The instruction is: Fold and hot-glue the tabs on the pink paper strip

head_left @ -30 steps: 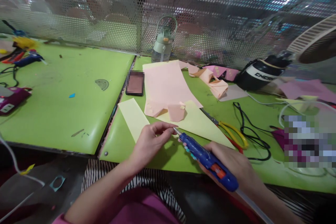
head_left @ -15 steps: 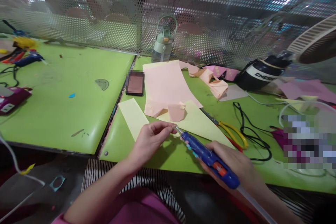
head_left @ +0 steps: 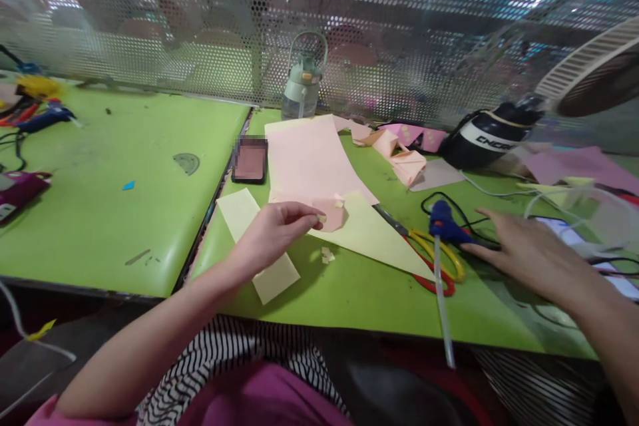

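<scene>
My left hand (head_left: pixel 277 229) pinches a tiny piece of yellow paper (head_left: pixel 322 218) above a small cut pink paper piece (head_left: pixel 330 214). Under that lie a large pink sheet (head_left: pixel 314 156) and a pale yellow sheet (head_left: pixel 372 239). Small yellow scraps (head_left: pixel 327 255) rest on the green table just below my fingers. On the right, my right hand (head_left: pixel 529 249) is open, fingers spread, close to the handle of a blue glue gun (head_left: pixel 444 223). The glue gun lies on the table with a clear glue stick (head_left: pixel 443 306) sticking out over the front edge.
Scissors (head_left: pixel 434 253) with yellow and red handles lie beside the glue gun. A yellow strip (head_left: pixel 257 246), a phone (head_left: pixel 249 160) and a plastic protractor (head_left: pixel 186 163) are to the left. A green bottle (head_left: pixel 302 86), black bottle (head_left: pixel 492 136) and fan (head_left: pixel 594 73) stand behind.
My right hand has let go of the glue gun, which now lies on the table to the right. My left hand has moved slightly up and left with the tiny paper piece.
</scene>
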A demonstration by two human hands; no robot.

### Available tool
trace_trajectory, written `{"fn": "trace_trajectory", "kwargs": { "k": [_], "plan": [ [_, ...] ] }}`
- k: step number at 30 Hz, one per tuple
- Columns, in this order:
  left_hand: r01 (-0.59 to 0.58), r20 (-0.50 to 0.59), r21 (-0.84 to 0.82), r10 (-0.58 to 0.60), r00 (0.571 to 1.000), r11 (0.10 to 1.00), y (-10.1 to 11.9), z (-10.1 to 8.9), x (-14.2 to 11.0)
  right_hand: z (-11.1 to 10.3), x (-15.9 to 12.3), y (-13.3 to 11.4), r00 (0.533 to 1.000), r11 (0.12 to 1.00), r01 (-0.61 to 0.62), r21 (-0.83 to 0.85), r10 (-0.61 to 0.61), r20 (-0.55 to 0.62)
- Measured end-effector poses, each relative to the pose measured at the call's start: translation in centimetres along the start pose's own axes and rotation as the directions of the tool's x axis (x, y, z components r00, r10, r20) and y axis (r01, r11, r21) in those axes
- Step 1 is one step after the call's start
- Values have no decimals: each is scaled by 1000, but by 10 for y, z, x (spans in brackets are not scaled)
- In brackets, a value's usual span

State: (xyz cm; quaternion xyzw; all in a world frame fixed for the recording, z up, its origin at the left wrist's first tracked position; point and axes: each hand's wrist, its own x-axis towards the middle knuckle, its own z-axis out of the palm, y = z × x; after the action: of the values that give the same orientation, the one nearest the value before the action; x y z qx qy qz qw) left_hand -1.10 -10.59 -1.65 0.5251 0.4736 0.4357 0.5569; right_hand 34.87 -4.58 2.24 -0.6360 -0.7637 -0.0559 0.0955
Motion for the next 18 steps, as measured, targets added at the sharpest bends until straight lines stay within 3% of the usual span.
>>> {"fn": "trace_trajectory", "kwargs": {
  "k": [4, 6, 9, 11, 15, 18],
  "plan": [
    [-17, 40, 157, 11, 999, 987, -1, 1, 20, -2, -1, -54, 1000, 993, 14, 120, -16, 15],
    [-59, 47, 232, 49, 998, 971, 0, 1, 31, 7, 4, -88, 994, 974, 32, 224, -54, 93],
    [-143, 50, 332, 134, 990, 932, 1, 1, 42, 24, 21, -122, 964, 874, -39, 484, -95, 248],
    [-149, 44, 360, 143, 989, 921, 2, 1, 47, 33, 32, -132, 947, 834, -52, 550, -134, 293],
    [-57, 71, 257, 40, 997, 965, -1, 2, 51, 39, 43, -133, 900, 778, -39, 628, -245, 360],
    [-38, 100, 232, 15, 995, 972, -4, 3, 55, 38, 45, -134, 880, 771, 9, 637, -308, 360]
  ]
}}
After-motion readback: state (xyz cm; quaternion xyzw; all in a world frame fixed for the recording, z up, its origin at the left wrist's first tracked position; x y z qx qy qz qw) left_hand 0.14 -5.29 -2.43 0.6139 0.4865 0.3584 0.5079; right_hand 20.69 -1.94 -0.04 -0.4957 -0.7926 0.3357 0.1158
